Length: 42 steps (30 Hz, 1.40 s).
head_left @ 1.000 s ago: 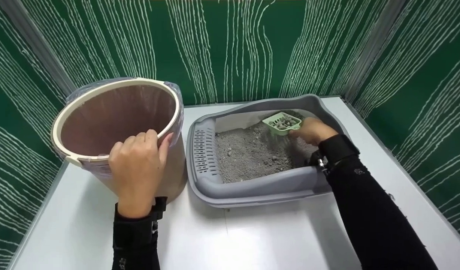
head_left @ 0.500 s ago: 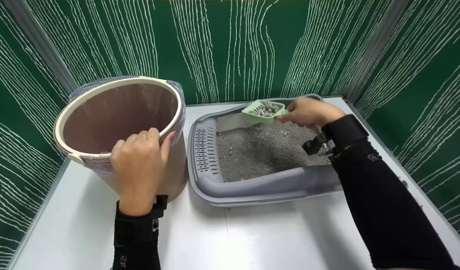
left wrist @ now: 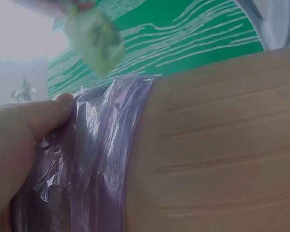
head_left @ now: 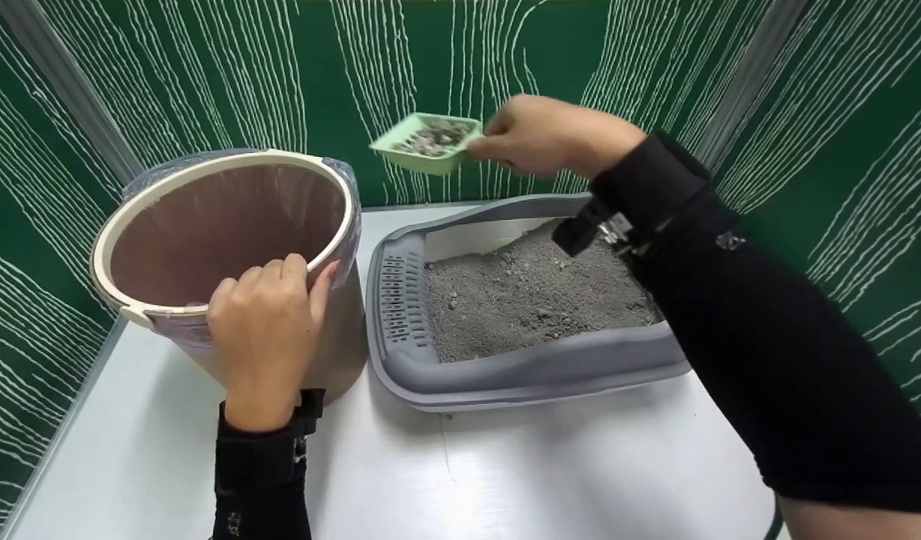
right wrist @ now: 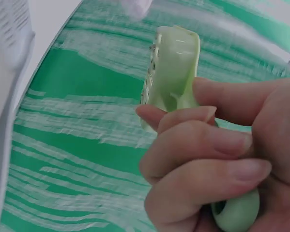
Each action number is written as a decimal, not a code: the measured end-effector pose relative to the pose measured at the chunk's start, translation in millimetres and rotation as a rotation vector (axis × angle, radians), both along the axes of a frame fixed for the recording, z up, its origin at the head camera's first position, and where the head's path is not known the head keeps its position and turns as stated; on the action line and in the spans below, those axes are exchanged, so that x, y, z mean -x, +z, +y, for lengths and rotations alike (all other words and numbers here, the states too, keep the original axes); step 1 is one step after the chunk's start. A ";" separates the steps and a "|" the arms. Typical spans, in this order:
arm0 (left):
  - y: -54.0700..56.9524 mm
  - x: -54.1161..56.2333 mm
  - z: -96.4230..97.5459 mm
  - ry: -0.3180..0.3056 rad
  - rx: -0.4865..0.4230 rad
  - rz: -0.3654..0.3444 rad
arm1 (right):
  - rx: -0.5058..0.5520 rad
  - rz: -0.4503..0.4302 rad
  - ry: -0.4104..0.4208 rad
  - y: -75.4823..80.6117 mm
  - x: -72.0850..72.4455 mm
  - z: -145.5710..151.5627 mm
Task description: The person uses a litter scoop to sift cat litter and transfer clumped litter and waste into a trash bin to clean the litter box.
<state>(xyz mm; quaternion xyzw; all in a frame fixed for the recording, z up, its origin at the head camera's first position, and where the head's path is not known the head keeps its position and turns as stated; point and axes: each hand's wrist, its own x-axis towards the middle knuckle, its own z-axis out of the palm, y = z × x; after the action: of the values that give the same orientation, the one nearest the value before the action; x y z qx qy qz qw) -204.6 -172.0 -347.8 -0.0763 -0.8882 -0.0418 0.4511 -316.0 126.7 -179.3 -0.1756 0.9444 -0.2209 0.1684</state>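
Note:
My left hand [head_left: 265, 330] grips the near rim of a tan trash can [head_left: 333, 337], its fingers over the cream ring and its thumb outside. A translucent purple bag [left wrist: 106, 145] lines the can and folds over its rim. With curled fingers my right hand [head_left: 543, 135] holds a light green litter scoop [head_left: 430, 163] by its handle [right wrist: 239, 212]. Grey clumps [head_left: 439, 138] lie in the scoop, which is in the air above and behind the litter box [head_left: 520, 371], to the right of the can's mouth. Grey litter [head_left: 520, 292] covers the box's floor.
The can and the litter box stand side by side on a white table [head_left: 475, 465]. Behind them rises a green wall [head_left: 340, 75] with white streaks, and similar walls flank both sides. A slotted step [head_left: 404, 300] forms the box's left end.
My right hand has lifted the scoop with its clumps out of the litter box, up and to the left toward the can. The left hand keeps its grip on the rim.

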 end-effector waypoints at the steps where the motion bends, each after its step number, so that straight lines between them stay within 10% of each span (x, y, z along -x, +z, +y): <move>1: 0.0 0.0 -0.2 -0.001 -0.001 -0.001 | -0.002 0.023 0.012 3.3 -2.1 -8.9; 12: -0.4 -0.5 -3.5 0.000 -0.002 0.019 | 0.045 0.243 0.023 -14.7 -34.3 -106.6; 24: -2.5 2.9 1.7 -0.005 0.009 0.024 | -0.300 0.962 0.213 -70.8 -35.6 -144.4; 33: -3.0 6.0 3.6 0.003 0.021 0.033 | -0.479 1.248 0.312 -76.8 -33.3 -144.6; 37: -2.9 6.2 3.7 0.000 0.020 0.029 | -0.451 1.277 0.342 -76.0 -33.7 -139.5; 42: -1.6 4.5 4.2 0.004 0.007 0.021 | -0.268 0.993 0.185 -51.7 -35.7 -115.7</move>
<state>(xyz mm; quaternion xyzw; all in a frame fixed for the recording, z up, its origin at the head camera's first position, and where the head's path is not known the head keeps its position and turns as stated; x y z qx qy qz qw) -209.2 -167.8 -349.4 -0.0766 -0.8837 -0.0368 0.4603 -280.3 11.0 -231.0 -0.3188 0.9110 0.0278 -0.2601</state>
